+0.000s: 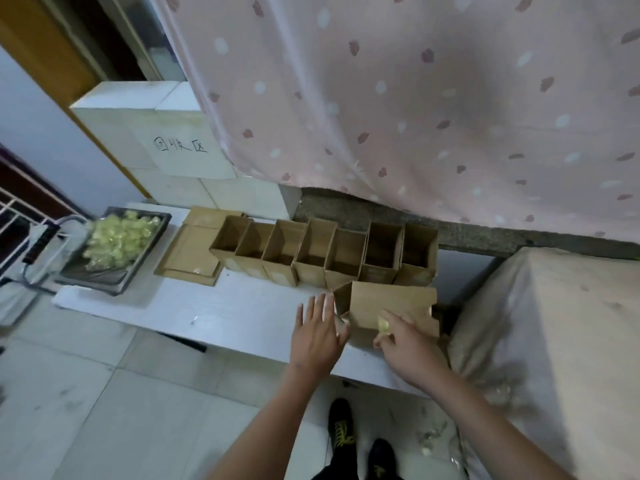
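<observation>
The brown cardboard carton [391, 304] is lying on its side at the near right of the white table [214, 310], mouth facing left. The right hand [405, 348] is pinching a small yellow-green wrapped piece [383, 323] against it. The left hand [317, 336] is hovering flat just beside the mouth, fingers straight, holding nothing — it would do better steadying that end while the piece is going in. Behind, seven open brown boxes [325, 254] are standing in a row, looking empty; at far left, a dark tray [114, 285] is holding a heap of yellow-green pieces [121, 237].

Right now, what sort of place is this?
Probably a home packing station: a row of open cardboard boxes on a white table, a tray of yellow-green pieces, a single piece pinched in the right hand.
</observation>
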A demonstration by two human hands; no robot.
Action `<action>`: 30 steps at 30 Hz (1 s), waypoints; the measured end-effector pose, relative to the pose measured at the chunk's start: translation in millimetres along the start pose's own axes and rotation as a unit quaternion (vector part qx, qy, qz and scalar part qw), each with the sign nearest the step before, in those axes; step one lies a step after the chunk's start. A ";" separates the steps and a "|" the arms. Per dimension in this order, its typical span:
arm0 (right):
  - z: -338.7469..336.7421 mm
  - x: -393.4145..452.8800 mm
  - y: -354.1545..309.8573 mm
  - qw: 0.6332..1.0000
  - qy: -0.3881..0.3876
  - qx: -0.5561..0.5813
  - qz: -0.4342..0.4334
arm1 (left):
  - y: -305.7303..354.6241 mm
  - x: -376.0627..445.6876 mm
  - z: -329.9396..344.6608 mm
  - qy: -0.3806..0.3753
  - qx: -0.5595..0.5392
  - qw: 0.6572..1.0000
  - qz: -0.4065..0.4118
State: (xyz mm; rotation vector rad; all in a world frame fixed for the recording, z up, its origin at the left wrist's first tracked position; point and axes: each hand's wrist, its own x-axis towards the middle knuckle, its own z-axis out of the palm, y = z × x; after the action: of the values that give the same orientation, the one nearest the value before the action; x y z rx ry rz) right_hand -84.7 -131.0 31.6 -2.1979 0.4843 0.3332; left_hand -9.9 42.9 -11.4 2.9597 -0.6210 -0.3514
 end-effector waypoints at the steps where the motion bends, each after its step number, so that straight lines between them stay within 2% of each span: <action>1: 5.3 0.1 -6.1 0.999 -0.019 0.024 -0.009 | -8.7 -6.9 -0.2 -0.009 0.006 1.000 -0.022; 5: 21.3 6.8 -34.4 0.996 -0.047 0.049 -0.050 | -45.3 -33.8 -4.8 -0.019 0.003 0.995 -0.097; 14: 59.1 25.8 -123.0 0.988 -0.072 -0.012 -0.139 | -119.8 -61.6 -21.2 -0.013 0.001 0.980 -0.197; 22: 125.6 63.0 -227.7 0.972 -0.042 -0.057 -0.225 | -227.4 -51.0 -52.2 0.039 -0.025 0.973 -0.227; 30: 227.0 97.9 -338.0 0.967 -0.009 -0.083 -0.241 | -375.6 -56.3 -88.4 0.050 -0.033 0.971 -0.231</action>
State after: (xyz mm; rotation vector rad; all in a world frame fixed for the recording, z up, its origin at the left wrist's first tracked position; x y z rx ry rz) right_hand 138.6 219.2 85.4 -2.3841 -0.1019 0.1308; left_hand 105.9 412.6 32.7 3.0045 0.1002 -0.2462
